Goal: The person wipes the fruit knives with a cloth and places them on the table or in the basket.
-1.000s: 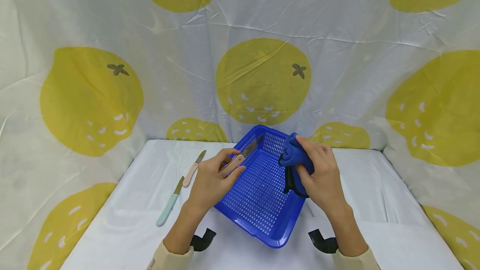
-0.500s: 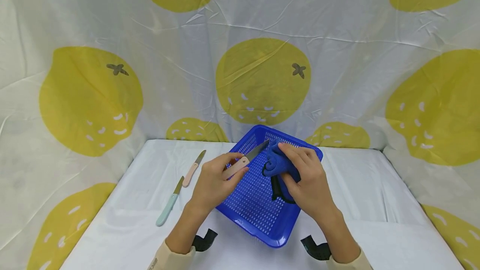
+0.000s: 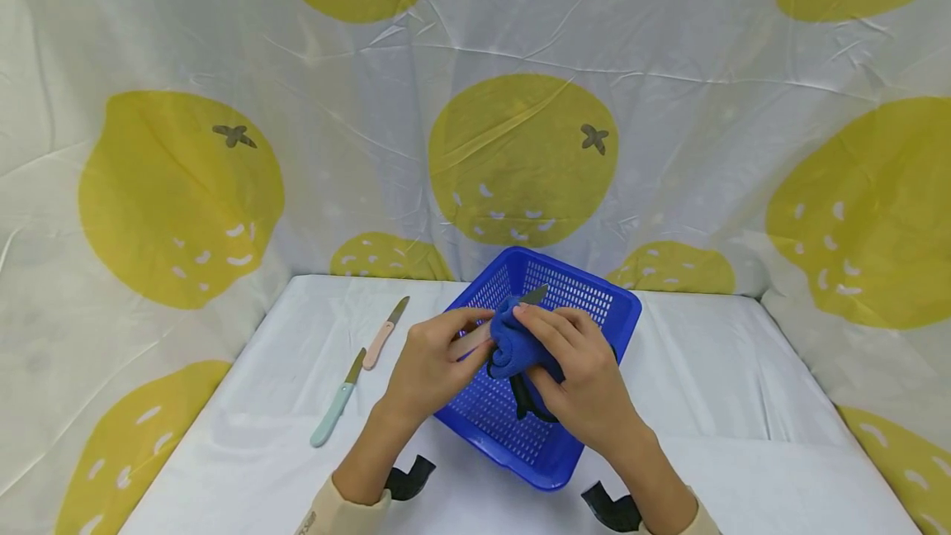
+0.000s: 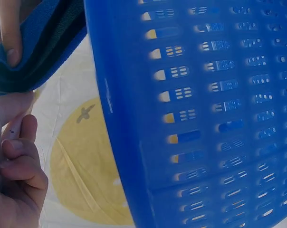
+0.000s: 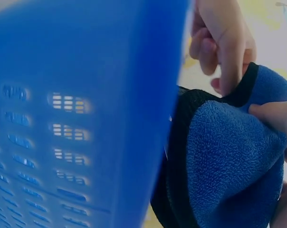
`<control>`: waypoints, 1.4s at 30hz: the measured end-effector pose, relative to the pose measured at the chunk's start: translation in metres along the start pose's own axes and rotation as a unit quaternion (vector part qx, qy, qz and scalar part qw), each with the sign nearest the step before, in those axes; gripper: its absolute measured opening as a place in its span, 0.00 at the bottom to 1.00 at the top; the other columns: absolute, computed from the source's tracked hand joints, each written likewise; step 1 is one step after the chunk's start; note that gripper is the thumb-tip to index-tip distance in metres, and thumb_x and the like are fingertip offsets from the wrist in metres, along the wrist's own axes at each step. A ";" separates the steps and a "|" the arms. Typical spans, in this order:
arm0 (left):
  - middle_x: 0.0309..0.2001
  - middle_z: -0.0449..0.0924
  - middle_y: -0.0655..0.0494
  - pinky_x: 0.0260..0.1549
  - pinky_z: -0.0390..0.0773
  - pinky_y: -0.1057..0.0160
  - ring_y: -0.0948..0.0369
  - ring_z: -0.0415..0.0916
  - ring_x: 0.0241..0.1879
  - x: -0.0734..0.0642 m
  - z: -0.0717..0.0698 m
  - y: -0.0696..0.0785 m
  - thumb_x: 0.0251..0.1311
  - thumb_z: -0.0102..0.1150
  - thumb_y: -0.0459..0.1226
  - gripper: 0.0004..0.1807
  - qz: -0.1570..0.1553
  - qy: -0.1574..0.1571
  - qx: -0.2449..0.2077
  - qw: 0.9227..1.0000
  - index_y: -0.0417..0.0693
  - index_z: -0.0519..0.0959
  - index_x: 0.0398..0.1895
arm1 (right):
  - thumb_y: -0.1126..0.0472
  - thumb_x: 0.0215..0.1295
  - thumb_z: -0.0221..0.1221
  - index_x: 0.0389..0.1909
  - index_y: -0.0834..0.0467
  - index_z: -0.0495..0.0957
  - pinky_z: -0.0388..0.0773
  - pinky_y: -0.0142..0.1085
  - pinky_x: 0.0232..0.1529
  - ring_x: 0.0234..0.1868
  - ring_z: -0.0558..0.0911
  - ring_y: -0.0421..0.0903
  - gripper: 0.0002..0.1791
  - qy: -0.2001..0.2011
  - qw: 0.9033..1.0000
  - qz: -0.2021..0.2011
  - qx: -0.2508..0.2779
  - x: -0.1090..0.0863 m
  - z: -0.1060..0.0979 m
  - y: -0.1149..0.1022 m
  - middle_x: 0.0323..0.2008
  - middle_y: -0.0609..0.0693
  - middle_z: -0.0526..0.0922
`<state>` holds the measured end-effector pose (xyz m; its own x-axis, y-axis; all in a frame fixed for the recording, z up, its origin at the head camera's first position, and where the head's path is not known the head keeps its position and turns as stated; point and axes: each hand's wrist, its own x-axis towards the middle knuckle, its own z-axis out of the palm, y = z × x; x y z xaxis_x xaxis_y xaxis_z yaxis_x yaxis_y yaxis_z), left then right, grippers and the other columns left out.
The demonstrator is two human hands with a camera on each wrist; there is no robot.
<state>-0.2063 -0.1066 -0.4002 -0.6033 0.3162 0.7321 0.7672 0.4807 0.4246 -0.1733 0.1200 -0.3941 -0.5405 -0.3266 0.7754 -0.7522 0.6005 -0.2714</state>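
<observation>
Head view: blue basket set at an angle on the white table; rectangular, sloping walls, smooth rim, perforated sides and floor. Its floor shows as bare grid wherever hands and cloth leave it visible; the centre is hidden from above. Held knife and blue cloth appear over the basket, in the hands, not lying on its floor.

Knife: pale pink handle, grey blade, pointing away and to the right; tip exposed past the cloth, middle of the knife covered. Cloth: bunched, looped pile, wide black edging (clearest in right wrist view), one end hanging.

Left hand: fingers bent, handle pinched against the thumb. Right hand: thumb and fingers closed around the cloth, against the blade.

Left of basket, on table: pink-handled knife; nearer the person, mint-handled knife, tip near the former's handle.
</observation>
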 end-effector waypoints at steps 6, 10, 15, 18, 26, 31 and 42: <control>0.41 0.89 0.51 0.42 0.88 0.63 0.60 0.88 0.39 0.000 -0.002 0.002 0.59 0.72 0.31 0.15 0.023 -0.013 -0.009 1.000 0.41 0.85 0.49 | 0.66 0.58 0.70 0.66 0.51 0.79 0.76 0.47 0.59 0.56 0.78 0.53 0.32 0.006 1.000 -0.014 -0.016 -0.001 0.004 0.001 0.63 0.51 0.82; 0.43 0.89 0.50 0.43 0.87 0.64 0.59 0.88 0.41 0.000 -0.003 0.003 0.60 0.71 0.31 0.14 0.029 -0.019 -0.017 0.999 0.40 0.85 0.49 | 0.66 0.58 0.70 0.65 0.51 0.81 0.77 0.48 0.59 0.56 0.78 0.54 0.31 0.016 0.999 -0.019 -0.032 -0.001 0.005 0.002 0.62 0.51 0.83; 0.47 0.90 0.50 0.39 0.87 0.66 0.58 0.89 0.41 0.001 -0.005 0.004 0.60 0.72 0.32 0.14 0.028 -0.023 -0.022 0.999 0.40 0.85 0.49 | 0.67 0.57 0.70 0.63 0.51 0.82 0.79 0.49 0.57 0.55 0.79 0.55 0.29 0.029 0.998 -0.018 -0.045 0.000 0.004 0.004 0.62 0.52 0.83; 0.48 0.90 0.50 0.38 0.87 0.67 0.58 0.89 0.41 0.001 -0.005 0.004 0.60 0.73 0.34 0.15 0.027 -0.026 -0.027 0.999 0.40 0.85 0.49 | 0.67 0.58 0.70 0.62 0.51 0.83 0.80 0.50 0.57 0.55 0.79 0.56 0.29 0.031 0.998 -0.012 -0.052 0.001 0.002 0.008 0.61 0.53 0.83; 0.45 0.90 0.50 0.35 0.86 0.71 0.60 0.89 0.38 0.000 -0.006 0.003 0.58 0.75 0.35 0.16 0.042 -0.029 -0.023 0.998 0.40 0.85 0.49 | 0.68 0.57 0.71 0.62 0.51 0.83 0.82 0.54 0.55 0.56 0.78 0.56 0.30 0.045 0.997 0.012 -0.059 -0.002 -0.004 0.021 0.62 0.52 0.83; 0.46 0.90 0.51 0.36 0.86 0.71 0.61 0.89 0.39 -0.001 -0.006 0.002 0.59 0.74 0.35 0.16 0.040 -0.034 -0.017 0.998 0.41 0.85 0.49 | 0.70 0.58 0.69 0.63 0.51 0.82 0.81 0.55 0.55 0.57 0.78 0.58 0.30 0.060 0.996 0.017 -0.065 -0.002 -0.005 0.030 0.62 0.53 0.83; 0.48 0.89 0.50 0.37 0.86 0.70 0.59 0.89 0.40 -0.001 -0.009 -0.002 0.60 0.73 0.35 0.16 0.033 -0.045 -0.003 0.998 0.41 0.84 0.50 | 0.74 0.56 0.67 0.64 0.54 0.81 0.77 0.50 0.55 0.54 0.77 0.59 0.32 0.107 0.991 0.047 -0.068 -0.001 -0.016 0.047 0.60 0.54 0.84</control>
<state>-0.2058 -0.1148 -0.3971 -0.5688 0.4184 0.7081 0.8066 0.4523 0.3806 -0.2018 0.1598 -0.3988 -0.5029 -0.1104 0.8573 -0.6361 0.7188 -0.2806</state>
